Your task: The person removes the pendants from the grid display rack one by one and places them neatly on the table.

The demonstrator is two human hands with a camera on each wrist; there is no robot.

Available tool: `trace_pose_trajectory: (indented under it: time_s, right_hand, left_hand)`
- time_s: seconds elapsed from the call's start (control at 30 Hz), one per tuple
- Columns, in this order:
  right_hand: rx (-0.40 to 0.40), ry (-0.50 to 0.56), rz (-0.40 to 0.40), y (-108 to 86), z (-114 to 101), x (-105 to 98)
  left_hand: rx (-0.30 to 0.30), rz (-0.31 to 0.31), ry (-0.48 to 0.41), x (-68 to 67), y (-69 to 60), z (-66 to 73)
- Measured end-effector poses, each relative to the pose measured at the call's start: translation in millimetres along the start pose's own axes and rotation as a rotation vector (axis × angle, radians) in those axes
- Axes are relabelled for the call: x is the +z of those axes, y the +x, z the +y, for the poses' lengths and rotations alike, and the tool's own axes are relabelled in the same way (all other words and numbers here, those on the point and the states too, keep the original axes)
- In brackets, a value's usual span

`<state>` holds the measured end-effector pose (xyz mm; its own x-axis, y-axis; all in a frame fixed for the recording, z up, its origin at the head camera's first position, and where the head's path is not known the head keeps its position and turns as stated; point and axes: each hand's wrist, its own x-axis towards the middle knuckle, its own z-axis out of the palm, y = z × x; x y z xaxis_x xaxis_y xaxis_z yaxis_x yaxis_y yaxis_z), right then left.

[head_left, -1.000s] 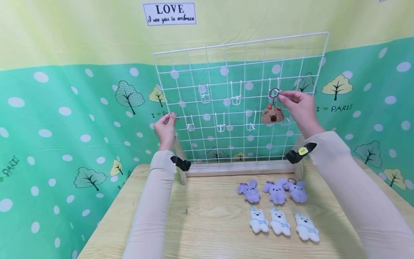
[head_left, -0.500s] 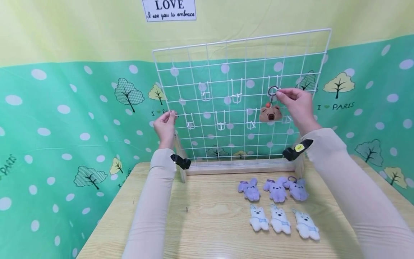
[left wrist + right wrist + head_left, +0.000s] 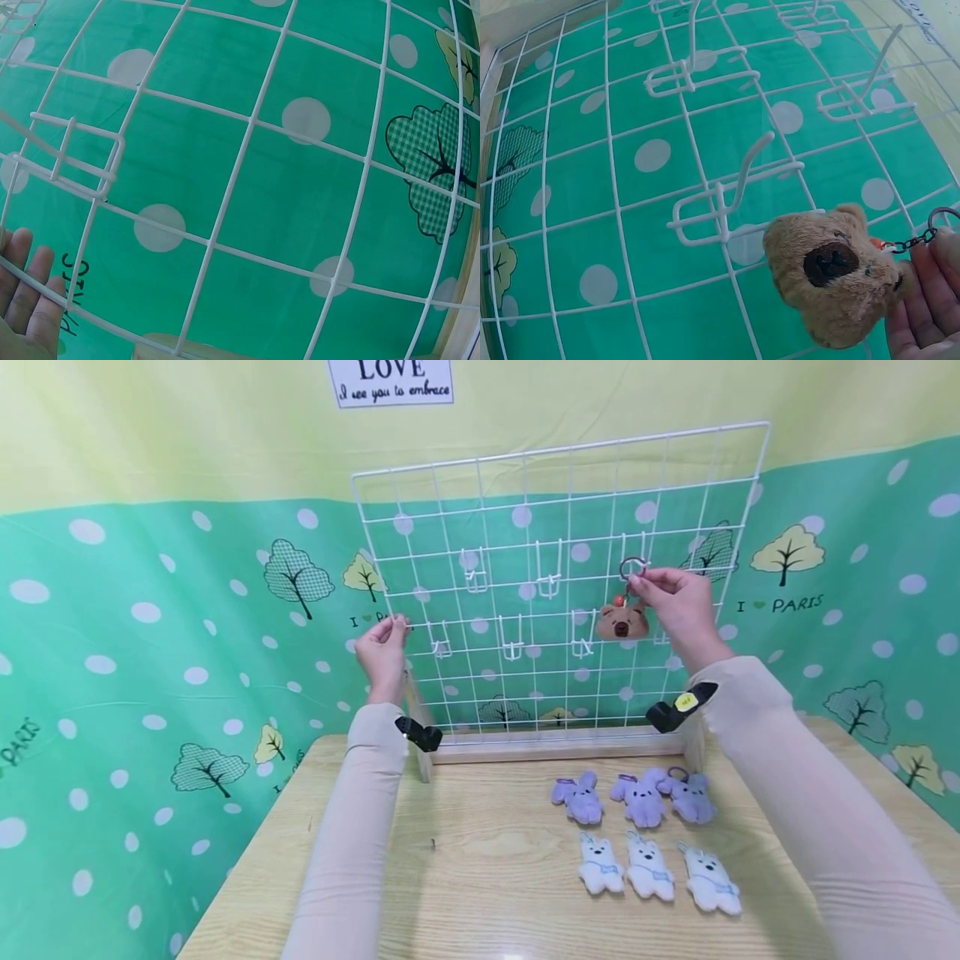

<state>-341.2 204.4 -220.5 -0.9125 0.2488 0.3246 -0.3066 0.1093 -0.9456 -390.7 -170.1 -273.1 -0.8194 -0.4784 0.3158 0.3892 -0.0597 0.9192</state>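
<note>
My right hand (image 3: 681, 610) pinches the ring end of a brown bear-head plush keychain (image 3: 622, 622) in front of the upper right part of a white wire grid rack (image 3: 567, 531). In the right wrist view the bear (image 3: 829, 270) hangs from a short dark chain below a metal ring (image 3: 939, 216). Whether that ring is around the upper right hook cannot be told. My left hand (image 3: 382, 656) grips the rack's left edge wire; the left wrist view shows its fingers (image 3: 39, 270) around the frame.
White hooks (image 3: 512, 647) sit in two rows on the grid. Three purple plush keychains (image 3: 583, 802) and three white bear keychains (image 3: 600, 866) lie on the wooden table (image 3: 487, 902) before the rack's wooden base (image 3: 555, 747). A patterned curtain (image 3: 112, 610) stands behind.
My right hand has moved slightly left with the bear keychain in it. My left hand stays on the rack's edge. The head view has tilted down a little.
</note>
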Motion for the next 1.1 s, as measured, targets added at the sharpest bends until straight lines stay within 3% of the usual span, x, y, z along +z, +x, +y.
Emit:
trace_pose_trajectory:
  time_s: [0.33, 0.83, 1.1]
  right_hand:
    - [-0.012, 0.154, -0.011, -3.4, -10.3, -7.3]
    - [-0.018, 0.157, -0.114, -24.6, -25.2, -22.5]
    - [0.019, 0.130, -0.174, -45.9, -19.9, -36.7]
  left_hand:
    - [-0.005, 0.001, 0.013, -1.0, -0.5, -0.7]
    - [-0.011, -0.001, -0.011, -1.0, 0.1, 0.9]
    - [-0.006, 0.003, -0.010, -1.2, -0.7, 2.1]
